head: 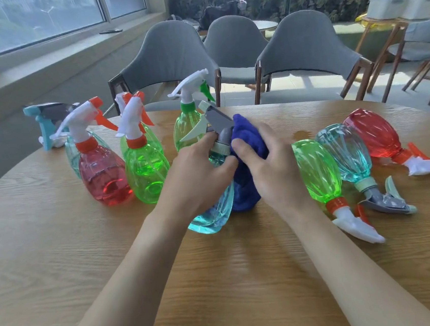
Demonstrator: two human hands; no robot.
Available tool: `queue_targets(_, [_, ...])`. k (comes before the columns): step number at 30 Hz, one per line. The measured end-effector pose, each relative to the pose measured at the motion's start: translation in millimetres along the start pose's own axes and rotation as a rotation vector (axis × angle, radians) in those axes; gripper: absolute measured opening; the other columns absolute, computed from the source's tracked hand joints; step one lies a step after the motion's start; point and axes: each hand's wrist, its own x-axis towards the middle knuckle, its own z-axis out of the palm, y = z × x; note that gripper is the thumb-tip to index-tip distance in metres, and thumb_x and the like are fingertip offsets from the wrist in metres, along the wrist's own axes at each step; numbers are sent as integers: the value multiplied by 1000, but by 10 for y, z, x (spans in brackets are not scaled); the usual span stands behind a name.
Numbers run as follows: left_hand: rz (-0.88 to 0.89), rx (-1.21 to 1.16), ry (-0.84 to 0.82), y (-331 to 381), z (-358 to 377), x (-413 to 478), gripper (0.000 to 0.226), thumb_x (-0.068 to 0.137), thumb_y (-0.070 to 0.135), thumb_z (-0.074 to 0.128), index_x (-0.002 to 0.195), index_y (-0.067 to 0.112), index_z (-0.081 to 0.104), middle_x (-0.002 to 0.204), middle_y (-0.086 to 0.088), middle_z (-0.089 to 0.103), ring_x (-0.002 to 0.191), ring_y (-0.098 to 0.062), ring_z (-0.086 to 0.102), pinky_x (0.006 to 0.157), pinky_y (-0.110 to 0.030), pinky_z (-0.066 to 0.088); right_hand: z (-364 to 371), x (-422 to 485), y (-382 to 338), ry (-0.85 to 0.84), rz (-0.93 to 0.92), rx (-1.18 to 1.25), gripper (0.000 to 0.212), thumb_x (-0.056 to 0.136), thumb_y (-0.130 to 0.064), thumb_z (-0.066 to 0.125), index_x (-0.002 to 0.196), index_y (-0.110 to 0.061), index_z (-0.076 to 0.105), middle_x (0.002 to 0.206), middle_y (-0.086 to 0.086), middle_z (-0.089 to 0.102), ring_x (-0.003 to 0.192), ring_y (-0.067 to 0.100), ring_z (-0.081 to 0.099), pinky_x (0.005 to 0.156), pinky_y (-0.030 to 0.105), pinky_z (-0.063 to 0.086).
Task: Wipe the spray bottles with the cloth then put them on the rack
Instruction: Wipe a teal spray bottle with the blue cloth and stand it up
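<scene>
Centre frame: the teal bottle (214, 216) is tilted, its grey trigger head pointing toward the upper left. Whether its base touches the table (221, 281) or hangs just above it, I cannot tell. The left hand (199, 175) curls round the neck right under the head, one finger hooked up by the trigger. The right hand (270, 167) has its fingers bunched into the blue cloth (245, 135), pressing it against the bottle's shoulder and side.

The body is clear, thin plastic and looks close to empty, so I'd judge it light. The walls would likely give under a hard squeeze, and the glossy ribbed skin could slip. The neck collar looks the stiffest part, and that's the sensible place to hold it. The cloth is thick and soft and should mould into the ribs.

Left of frame, a red bottle (104, 179) and a green bottle (146, 175) stand upright among others. Right of frame, three more lie on their sides. There's no rack in view.
</scene>
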Motion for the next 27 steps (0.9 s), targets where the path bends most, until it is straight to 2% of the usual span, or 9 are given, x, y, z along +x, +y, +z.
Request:
queue_targets(2, [6,-25,-10,-3,-9,-6,14,87,39,59,91,25,59,78,7,66,74,-22,62,67,-41,53,-5,5,12,0,-27,-74,34,104,-22,69,138,-18,68,119,-10,75,110,1,68,95,17,52])
queue_targets(5, [13,-29,-29,-11,-19,-16,12,89,37,61,94,27,59,80,9,65,71,-18,59,64,-38,47,4,-29,24,90,-85,-183,16,103,-28,70,114,-18,73,86,-18,69,80,-8,63,72,8,44])
queue_targets(7, [16,-33,-34,-9,-17,-14,11,89,36,63,94,27,58,78,10,63,69,-14,56,63,-35,43,16,-68,27,130,-122,-251,11,104,-34,68,97,-25,66,72,-17,61,67,-6,59,62,9,40])
queue_targets(11, [18,-47,-49,-16,-28,-6,15,87,39,61,96,27,59,81,7,65,73,-18,58,66,-36,45,61,-92,20,137,-56,-237,37,108,-43,57,74,-29,52,58,-13,53,55,3,48,55,16,36])
queue_targets(14, [-5,-69,-31,-35,-43,6,15,86,38,60,93,26,58,79,7,63,72,-18,55,66,-35,43,90,-69,5,131,117,-18,45,109,-46,54,71,-23,56,60,-12,54,58,6,47,60,29,42])
queue_targets(19, [5,-116,-40,-36,-68,-6,11,90,31,65,87,22,58,77,7,63,69,-16,56,63,-32,43,167,-87,17,51,114,103,18,107,-34,63,104,-18,70,85,-5,72,77,9,66,72,26,52])
queue_targets(21, [4,-125,-62,-31,-82,-15,11,93,26,66,86,26,57,76,10,62,67,-11,55,63,-28,41,184,-102,7,53,151,169,22,109,-37,58,107,-19,71,91,-5,75,84,9,70,76,24,53])
queue_targets(24, [8,-129,-94,-13,-99,-30,13,94,25,67,86,25,57,76,7,61,67,-12,52,63,-26,41,146,-90,-37,90,184,273,44,108,-53,53,102,-15,74,106,11,78,101,28,74,94,42,57])
queue_targets(27, [16,-114,-116,16,-120,-35,13,93,26,69,86,20,59,75,4,61,67,-16,50,63,-25,42,69,-66,-94,115,162,242,45,109,-50,54,93,-13,74,91,9,76,85,18,68,87,38,55])
